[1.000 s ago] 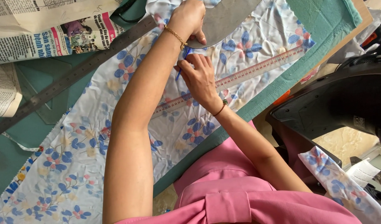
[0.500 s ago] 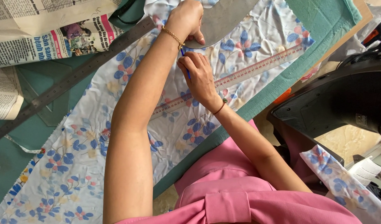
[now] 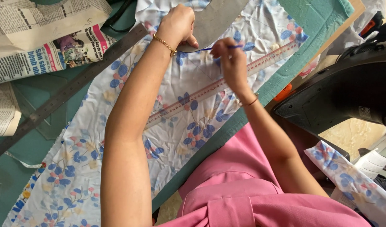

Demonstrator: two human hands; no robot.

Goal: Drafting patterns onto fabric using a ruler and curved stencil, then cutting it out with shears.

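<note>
A white cloth with blue and pink flowers point(image 3: 176, 138) lies spread over a green table. My left hand point(image 3: 178, 23), with a gold bracelet on the wrist, presses down a grey curved template point(image 3: 216, 19) at the top of the cloth. My right hand point(image 3: 230, 59) holds a thin blue pencil point(image 3: 220, 48) whose tip touches the cloth along the template's lower edge. A clear ruler with red marks point(image 3: 226, 82) lies slantwise on the cloth under my right hand.
A long dark metal ruler point(image 3: 67, 90) runs slantwise at the left. Newspapers point(image 3: 42, 38) lie at the upper left. A black sewing machine point(image 3: 344, 92) stands at the right, with a strip of the same flowered cloth point(image 3: 348, 176) below it.
My right hand has moved right and slightly up along the template's edge with the pencil. The left hand stays pressed on the template.
</note>
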